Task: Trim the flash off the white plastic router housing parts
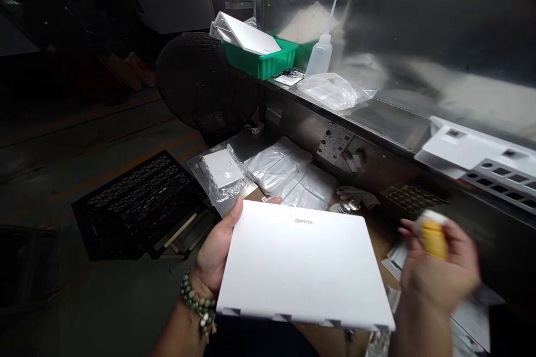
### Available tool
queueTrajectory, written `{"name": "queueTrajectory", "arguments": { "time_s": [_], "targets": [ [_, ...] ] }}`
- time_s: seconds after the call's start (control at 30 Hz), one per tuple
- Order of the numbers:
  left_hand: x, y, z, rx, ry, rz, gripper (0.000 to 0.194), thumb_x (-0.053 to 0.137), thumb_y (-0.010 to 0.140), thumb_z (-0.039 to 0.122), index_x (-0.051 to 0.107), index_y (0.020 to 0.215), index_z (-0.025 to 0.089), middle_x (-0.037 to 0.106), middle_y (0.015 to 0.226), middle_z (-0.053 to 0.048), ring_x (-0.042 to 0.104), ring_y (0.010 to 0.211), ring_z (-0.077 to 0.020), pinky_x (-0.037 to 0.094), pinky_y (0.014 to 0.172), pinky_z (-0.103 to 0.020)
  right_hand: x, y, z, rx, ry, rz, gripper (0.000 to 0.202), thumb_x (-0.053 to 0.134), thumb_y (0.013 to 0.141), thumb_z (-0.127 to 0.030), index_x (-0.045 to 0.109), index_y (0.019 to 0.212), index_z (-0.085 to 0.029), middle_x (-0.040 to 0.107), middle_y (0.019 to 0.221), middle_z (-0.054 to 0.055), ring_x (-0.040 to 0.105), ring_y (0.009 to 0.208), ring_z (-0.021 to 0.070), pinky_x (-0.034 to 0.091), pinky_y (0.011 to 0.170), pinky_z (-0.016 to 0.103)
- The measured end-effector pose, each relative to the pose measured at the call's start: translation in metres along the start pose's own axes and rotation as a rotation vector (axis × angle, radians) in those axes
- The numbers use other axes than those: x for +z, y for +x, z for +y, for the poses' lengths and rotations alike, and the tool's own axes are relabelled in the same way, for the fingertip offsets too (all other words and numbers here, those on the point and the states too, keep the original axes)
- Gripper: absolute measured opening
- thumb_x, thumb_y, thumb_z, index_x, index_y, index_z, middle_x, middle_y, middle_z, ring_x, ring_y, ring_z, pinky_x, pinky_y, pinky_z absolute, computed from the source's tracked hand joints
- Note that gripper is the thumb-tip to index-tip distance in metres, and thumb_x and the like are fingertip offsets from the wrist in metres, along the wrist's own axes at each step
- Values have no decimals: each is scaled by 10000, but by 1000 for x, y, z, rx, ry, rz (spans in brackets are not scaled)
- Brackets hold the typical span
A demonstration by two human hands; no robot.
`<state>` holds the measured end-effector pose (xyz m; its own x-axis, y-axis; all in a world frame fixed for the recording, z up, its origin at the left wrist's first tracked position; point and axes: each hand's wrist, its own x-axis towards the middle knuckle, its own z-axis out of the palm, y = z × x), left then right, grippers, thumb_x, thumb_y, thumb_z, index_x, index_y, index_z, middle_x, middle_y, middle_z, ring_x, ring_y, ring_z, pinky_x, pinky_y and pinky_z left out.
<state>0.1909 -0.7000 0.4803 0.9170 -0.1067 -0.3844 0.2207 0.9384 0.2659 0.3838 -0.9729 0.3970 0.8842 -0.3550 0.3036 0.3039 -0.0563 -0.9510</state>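
Left hand [215, 251] grasps white panel [297, 268] by its left edge, thumb on the face, fingertips past the far edge. Side grip seems meant to leave most of the face uncovered. Panel is up in front of the body, above the bench [379, 240], broad face toward the viewer; lettering upside down, notched edge near. Right hand [444, 284] is closed round yellow item [434, 239] with a whitish top, apart from panel, to its right; blurred, can't tell what it is.

Far side: shelf [391, 122] has green bin [268, 66] with white housings [251, 34] leaning in it, probably tilted because they're too big to lie flat. Bottle [320, 58] upright, nozzle up, likely so it won't leak. Clear bag [330, 89] beside it. White parts [481, 148] at right overhang the shelf edge. Bagged stack [278, 164] lies flat beyond panel, likely wrapped against scratches. Black crate [138, 206] at left.
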Motion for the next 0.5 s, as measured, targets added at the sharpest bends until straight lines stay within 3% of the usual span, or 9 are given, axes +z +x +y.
{"name": "queueTrajectory", "arguments": {
  "time_s": [0.1,0.2,0.33,0.5],
  "targets": [
    [-2,-4,3,-22,-28,15,725,512,940,635,410,1547,253,618,1429,-184,561,1325,-412,348,1147,-614,3,0,71,23,-363,-278,439,714,724,-439,673,1071,-173,691,967,70,647,817,221,525,756,381],
    [-4,-5,2,-43,-68,96,773,576,903,641,331,1574,345,636,1427,-110,554,1330,-414,375,1127,-636,5,-12,119,-12,-612,-420,276,687,737,-366,705,936,-176,699,847,81,617,846,268,497,791,410],
    [-23,-7,2,28,-46,178,810,583,899,634,208,1589,436,628,1437,-26,522,1359,-395,379,1132,-628,12,-25,146,-85,-839,-553,113,652,858,-287,656,890,-178,664,895,38,597,926,222,469,875,393],
    [-85,-13,10,-84,60,60,717,455,928,684,87,1538,597,574,1459,39,489,1355,-422,261,1125,-754,11,-41,154,-110,-1004,-686,157,634,942,-315,644,887,-168,659,946,26,611,958,195,481,906,393]
  ]
}}
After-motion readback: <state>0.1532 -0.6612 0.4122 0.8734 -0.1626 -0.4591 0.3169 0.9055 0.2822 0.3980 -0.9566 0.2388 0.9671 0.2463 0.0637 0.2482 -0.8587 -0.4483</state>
